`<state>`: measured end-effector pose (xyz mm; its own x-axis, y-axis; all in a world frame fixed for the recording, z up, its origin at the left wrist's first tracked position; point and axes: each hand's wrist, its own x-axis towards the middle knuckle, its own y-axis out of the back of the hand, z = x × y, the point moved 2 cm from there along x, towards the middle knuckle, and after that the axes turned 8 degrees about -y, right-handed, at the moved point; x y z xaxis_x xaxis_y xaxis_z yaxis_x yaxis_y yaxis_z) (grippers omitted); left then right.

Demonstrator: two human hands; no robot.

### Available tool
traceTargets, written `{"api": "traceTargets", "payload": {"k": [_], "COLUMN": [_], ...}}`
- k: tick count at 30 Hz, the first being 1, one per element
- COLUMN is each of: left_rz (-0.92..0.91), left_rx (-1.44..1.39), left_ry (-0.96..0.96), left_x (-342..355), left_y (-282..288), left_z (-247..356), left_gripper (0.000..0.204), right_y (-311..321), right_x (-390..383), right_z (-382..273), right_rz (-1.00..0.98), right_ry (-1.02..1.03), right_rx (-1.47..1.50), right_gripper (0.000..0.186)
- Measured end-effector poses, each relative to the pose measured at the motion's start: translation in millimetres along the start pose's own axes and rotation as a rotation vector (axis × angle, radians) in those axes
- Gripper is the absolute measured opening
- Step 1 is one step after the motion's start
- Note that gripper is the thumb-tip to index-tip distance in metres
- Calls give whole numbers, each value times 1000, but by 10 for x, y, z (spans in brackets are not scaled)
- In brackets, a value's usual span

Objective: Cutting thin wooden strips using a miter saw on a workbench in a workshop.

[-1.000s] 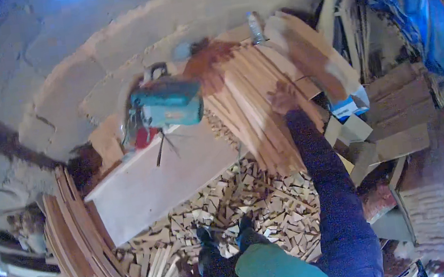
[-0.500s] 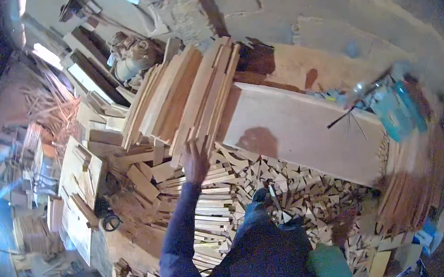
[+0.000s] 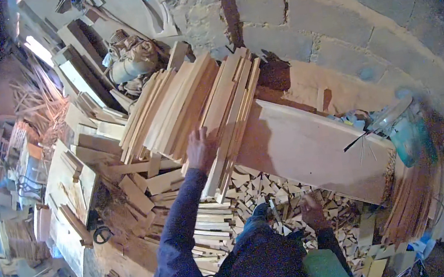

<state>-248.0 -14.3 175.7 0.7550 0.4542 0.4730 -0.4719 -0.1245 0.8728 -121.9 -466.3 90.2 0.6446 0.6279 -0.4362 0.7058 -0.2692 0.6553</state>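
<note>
My left hand [image 3: 200, 147] touches the lower ends of pale wooden strips [image 3: 184, 107] piled in two leaning bundles at the middle; its fingers are apart. Beside them lies a long pale sheet board [image 3: 308, 155]. My right hand [image 3: 313, 213] hangs over small angular offcuts [image 3: 265, 189] below that board, fingers apart and loosely bent, holding nothing visible. At the board's right end stands a teal power saw [image 3: 410, 141], partly blurred.
A concrete block wall [image 3: 346, 15] rises behind. Dusty machinery [image 3: 131, 63] and leaning planks [image 3: 79, 73] are at upper left, a propped plywood panel [image 3: 71, 203] at left, loose scraps [image 3: 137, 194] beside it, and more stacked strips [image 3: 421, 202] at right.
The view has swung leftward. My left hand has come up from low down to the strip bundles. My right hand has left the boards and now hangs low over the offcuts.
</note>
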Motion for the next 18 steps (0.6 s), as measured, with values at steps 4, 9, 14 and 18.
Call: {"api": "traceTargets", "payload": {"k": [4, 9, 14, 18], "left_rz": [-184, -163, -40, 220], "left_rx": [50, 70, -89, -84], "left_ry": [83, 69, 83, 158], "left_x": [267, 305, 209, 83], "left_y": [-295, -351, -69, 524], "left_z": [-71, -56, -46, -761], "left_gripper": [55, 47, 49, 53], "right_y": [1, -295, -470, -546], "right_x": [203, 369, 702, 1144], "right_z": [-562, -577, -677, -917], "right_rz": [168, 37, 203, 79], "right_ry": [309, 179, 451, 343], "right_rx": [203, 257, 61, 144], "right_gripper": [20, 19, 26, 39]}}
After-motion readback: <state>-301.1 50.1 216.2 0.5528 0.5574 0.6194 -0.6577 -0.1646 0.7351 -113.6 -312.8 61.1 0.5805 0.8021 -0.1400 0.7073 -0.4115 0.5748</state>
